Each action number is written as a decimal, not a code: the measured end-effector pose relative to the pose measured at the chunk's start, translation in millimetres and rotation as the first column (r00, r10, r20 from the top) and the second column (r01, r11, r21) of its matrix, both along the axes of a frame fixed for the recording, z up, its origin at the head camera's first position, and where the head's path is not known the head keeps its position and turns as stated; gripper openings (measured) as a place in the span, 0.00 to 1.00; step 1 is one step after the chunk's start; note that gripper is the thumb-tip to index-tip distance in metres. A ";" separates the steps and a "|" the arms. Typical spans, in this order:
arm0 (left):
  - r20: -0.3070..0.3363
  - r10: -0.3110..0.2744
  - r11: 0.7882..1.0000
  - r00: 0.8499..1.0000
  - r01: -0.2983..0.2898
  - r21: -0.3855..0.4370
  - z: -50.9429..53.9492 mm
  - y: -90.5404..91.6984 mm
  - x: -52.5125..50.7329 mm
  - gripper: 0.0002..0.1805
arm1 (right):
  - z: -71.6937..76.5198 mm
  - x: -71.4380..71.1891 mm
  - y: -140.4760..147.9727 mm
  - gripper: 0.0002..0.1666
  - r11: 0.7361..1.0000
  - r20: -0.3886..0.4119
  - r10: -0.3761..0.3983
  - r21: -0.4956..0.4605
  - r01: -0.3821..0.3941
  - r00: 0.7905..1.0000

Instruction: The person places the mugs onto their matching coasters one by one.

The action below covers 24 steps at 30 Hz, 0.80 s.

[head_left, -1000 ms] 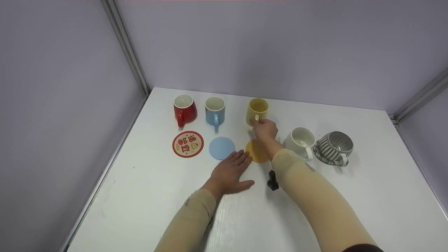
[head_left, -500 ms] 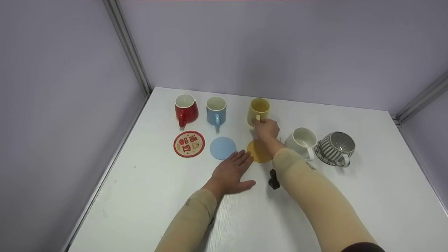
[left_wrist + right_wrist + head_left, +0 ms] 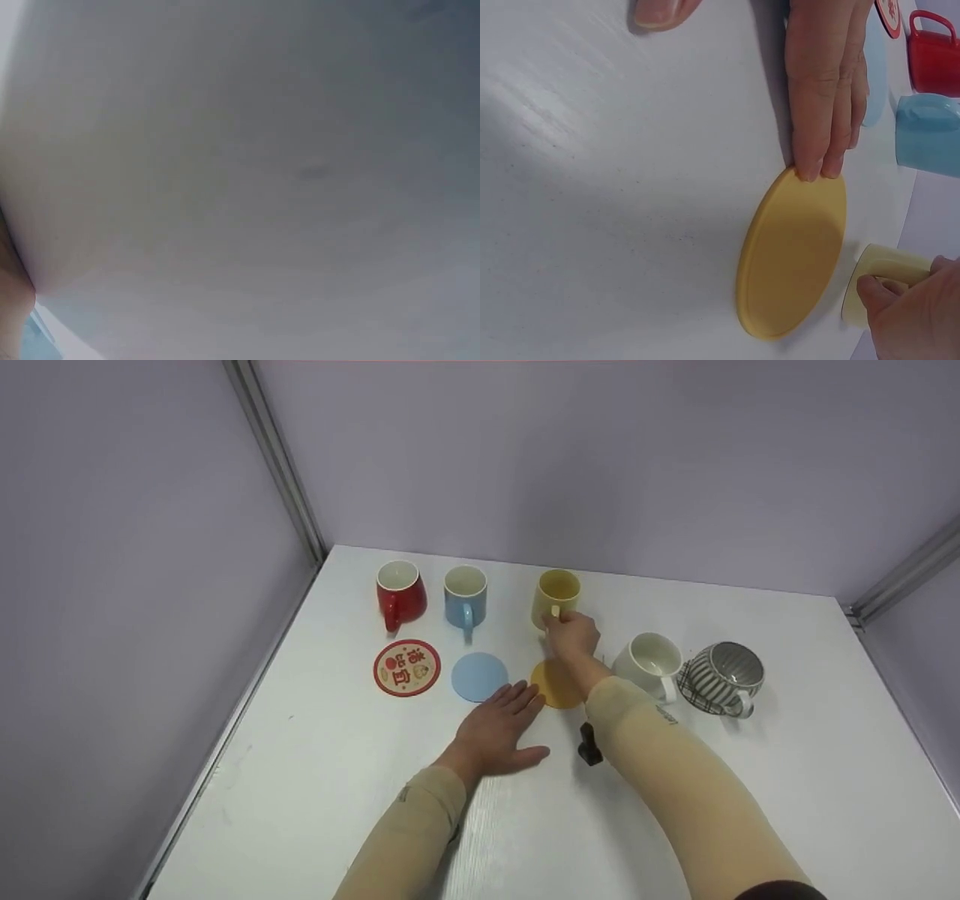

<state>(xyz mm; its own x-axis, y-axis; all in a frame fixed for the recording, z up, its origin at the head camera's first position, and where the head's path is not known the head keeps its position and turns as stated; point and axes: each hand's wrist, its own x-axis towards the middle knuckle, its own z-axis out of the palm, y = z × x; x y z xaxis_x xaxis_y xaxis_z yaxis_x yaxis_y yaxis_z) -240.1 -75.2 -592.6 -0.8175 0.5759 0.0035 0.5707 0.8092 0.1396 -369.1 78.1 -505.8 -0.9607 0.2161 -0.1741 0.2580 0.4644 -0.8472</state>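
My right hand (image 3: 574,639) pinches the handle of the yellow mug (image 3: 556,589), which stands upright at the back of the table. In the right wrist view the thumb and fingers close on that handle, and the yellow coaster (image 3: 795,247) lies in front of the mug. Flat on the table rests my left hand (image 3: 497,733), fingers straight, thumb spread. Its fingertips touch the near left edge of the yellow coaster. Just beyond those fingers lies a light blue coaster (image 3: 480,677). The left wrist view is mostly a blurred grey surface.
A red mug (image 3: 401,596) and a blue mug (image 3: 466,600) stand at the back left. Before the red one lies a red-rimmed patterned coaster (image 3: 407,668). On the right are a white mug (image 3: 651,664) and a striped mug (image 3: 724,675) on a checked coaster (image 3: 694,699).
The whole scene has shifted very slightly to the right in the head view. Both hands and the yellow mug otherwise keep their places.
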 end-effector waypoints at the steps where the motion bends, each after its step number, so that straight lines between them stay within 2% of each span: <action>1: 0.000 0.000 1.000 1.000 0.000 -0.001 0.0 0.2 -0.4 0.50 | 0.1 -0.4 0.1 0.18 1.000 -0.003 -0.001 0.004 0.001 1.000; 8: -0.003 -0.003 1.000 1.000 0.003 -0.002 4.4 1.3 -0.1 0.49 | 2.4 0.5 1.0 0.18 0.999 -0.024 0.009 0.041 -0.008 1.000; 15: 0.010 0.010 1.000 1.000 -0.010 -0.011 4.1 2.5 0.4 0.49 | 4.9 2.2 3.2 0.19 1.000 -0.006 0.019 -0.003 -0.019 1.000; 24: 0.007 0.009 1.000 1.000 -0.009 -0.009 2.5 0.7 0.8 0.49 | 7.3 1.9 7.9 0.21 0.999 0.020 0.043 -0.007 -0.043 0.999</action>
